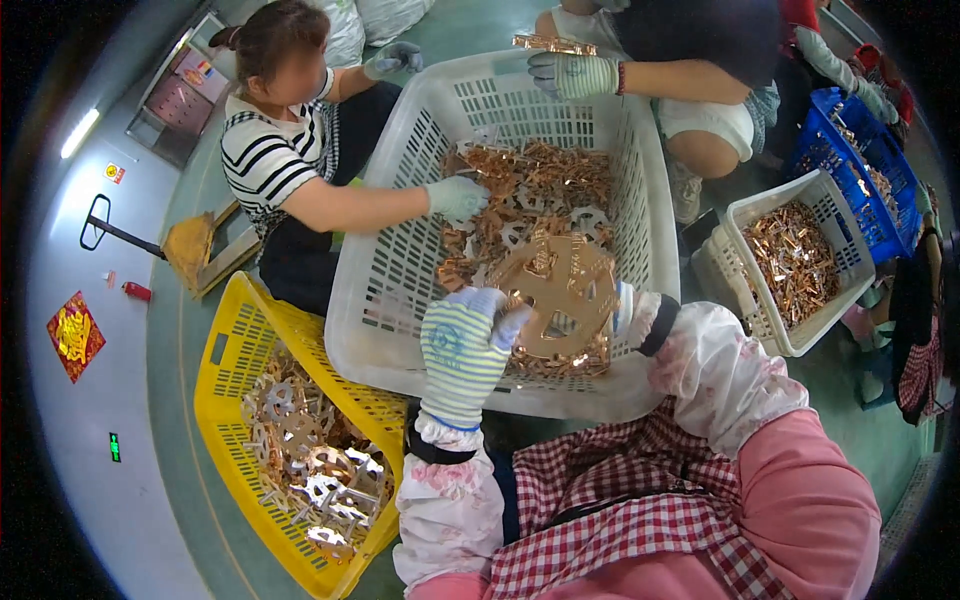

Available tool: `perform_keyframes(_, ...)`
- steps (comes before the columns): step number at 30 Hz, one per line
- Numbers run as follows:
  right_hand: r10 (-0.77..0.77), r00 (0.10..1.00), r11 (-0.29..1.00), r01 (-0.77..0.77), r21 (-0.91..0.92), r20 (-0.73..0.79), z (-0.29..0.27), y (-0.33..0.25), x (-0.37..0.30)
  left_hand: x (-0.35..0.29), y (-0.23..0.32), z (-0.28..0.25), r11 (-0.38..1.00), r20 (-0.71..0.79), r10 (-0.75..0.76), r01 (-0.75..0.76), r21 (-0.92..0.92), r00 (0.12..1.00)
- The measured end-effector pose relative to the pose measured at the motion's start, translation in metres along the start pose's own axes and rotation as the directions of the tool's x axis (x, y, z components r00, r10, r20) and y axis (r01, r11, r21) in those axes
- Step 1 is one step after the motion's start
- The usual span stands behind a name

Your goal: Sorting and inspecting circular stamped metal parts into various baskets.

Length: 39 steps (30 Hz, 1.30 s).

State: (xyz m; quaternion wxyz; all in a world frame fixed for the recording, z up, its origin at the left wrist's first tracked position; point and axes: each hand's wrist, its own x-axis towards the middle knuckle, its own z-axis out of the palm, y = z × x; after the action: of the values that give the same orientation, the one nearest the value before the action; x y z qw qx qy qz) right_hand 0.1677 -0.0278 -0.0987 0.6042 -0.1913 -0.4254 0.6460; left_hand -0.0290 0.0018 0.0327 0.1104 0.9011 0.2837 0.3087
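A round, copper-coloured stamped metal plate [545,322] with cut-outs is tilted up over the near side of a large white plastic crate [385,345]. My left hand [460,350], in a striped knit glove, is closed on the plate's left edge, thumb against it. At the right edge is my right hand [625,312], also gloved; only a little of it shows past the sleeve cuff, and it seems to grip the plate there. Beneath the plate, the crate holds a heap of copper-coloured metal parts [540,180].
A yellow crate [228,420] of similar parts leans at the left. At the right stand a smaller white crate [775,335] and a blue crate [880,235]. One co-worker's gloved hand [457,198] reaches into the heap; another's gloved hand [575,76] holds copper strips [555,44].
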Motion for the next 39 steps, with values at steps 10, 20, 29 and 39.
perform_keyframes(10, 0.191, 0.981, 0.732, -0.12, 0.67, -0.033, 0.067, -0.044, 0.009, -0.016, 0.006, 0.027, 0.931, -0.35, -0.359, 0.306, -0.198, 0.865)
perform_keyframes(20, 0.165, 0.976, 0.667, -0.218, 0.713, 0.144, 0.0, -0.017, -0.029, -0.011, 0.006, 0.004, 0.996, -0.398, -0.068, 0.087, 0.029, 0.915)
perform_keyframes(29, 0.184, 0.917, 0.575, -0.393, 0.718, 0.355, -0.031, 0.028, -0.014, -0.003, -0.003, 0.015, 0.98, -0.029, -0.153, 0.148, -0.132, 0.988)
perform_keyframes(39, 0.137, 0.83, 0.475, -0.533, 0.7, 0.54, -0.075, 0.068, -0.016, -0.011, -0.002, 0.019, 0.935, 0.095, -0.349, 0.34, 0.102, 0.932)
